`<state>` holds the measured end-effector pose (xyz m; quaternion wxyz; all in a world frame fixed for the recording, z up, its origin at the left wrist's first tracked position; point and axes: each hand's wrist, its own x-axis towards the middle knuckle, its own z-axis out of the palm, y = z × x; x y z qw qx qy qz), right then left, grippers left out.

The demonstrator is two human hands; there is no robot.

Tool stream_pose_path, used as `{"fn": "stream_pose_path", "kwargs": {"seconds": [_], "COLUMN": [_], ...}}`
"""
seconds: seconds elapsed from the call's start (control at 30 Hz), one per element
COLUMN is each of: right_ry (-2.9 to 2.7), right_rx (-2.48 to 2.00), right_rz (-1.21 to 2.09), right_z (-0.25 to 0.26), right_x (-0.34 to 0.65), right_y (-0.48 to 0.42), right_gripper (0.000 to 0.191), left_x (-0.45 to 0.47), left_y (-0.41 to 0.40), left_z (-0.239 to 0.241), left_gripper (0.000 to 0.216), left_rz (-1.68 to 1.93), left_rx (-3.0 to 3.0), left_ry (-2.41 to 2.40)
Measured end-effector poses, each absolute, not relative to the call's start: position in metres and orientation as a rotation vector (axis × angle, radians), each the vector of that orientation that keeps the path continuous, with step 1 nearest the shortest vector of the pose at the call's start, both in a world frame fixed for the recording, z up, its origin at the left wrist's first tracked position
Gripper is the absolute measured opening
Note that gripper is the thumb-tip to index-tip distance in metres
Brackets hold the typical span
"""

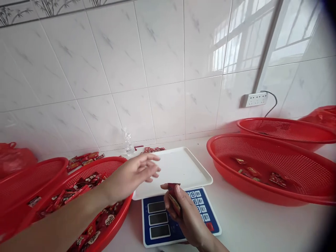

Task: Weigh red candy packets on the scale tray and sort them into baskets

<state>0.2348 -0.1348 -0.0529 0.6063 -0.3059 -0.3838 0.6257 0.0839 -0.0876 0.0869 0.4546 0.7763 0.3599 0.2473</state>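
Observation:
My right hand is closed around a small red packet, held above the keypad of a blue-and-white weighing scale. Fingers apart, my left hand hangs over the left edge of the scale's white tray, and nothing shows in it. Under my left forearm stands a red mesh basket with many red packets inside. The scale's display windows look dark. Part of its keypad is hidden behind my right hand.
On the right, a red basket holds several packets; another red basket stands behind it. A clear plastic bottle and loose packets are near the tiled wall. A power socket is on the wall.

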Motion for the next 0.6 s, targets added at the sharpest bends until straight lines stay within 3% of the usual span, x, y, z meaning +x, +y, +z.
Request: {"fn": "stream_pose_path", "kwargs": {"seconds": [0.13, 0.33, 0.6], "right_ry": [-1.083, -1.345, -1.967], "right_rx": [-0.742, -1.018, -1.598], "right_rz": [1.352, 1.106, 0.427], "right_z": [-0.056, -0.029, -0.016], "right_x": [0.232, 0.229, 0.231], "right_y": [-0.137, -0.126, -0.066], "right_gripper": [0.052, 0.052, 0.040], "left_x": [0.040, 0.049, 0.055], "left_y": [-0.134, -0.145, -0.123], "left_z": [0.052, -0.031, -0.062], "left_gripper": [0.025, 0.013, 0.016], "left_rz": [0.811, 1.171, 1.377], "left_rx": [1.886, 2.258, 2.434], "left_ry": [0.856, 0.569, 0.513]}}
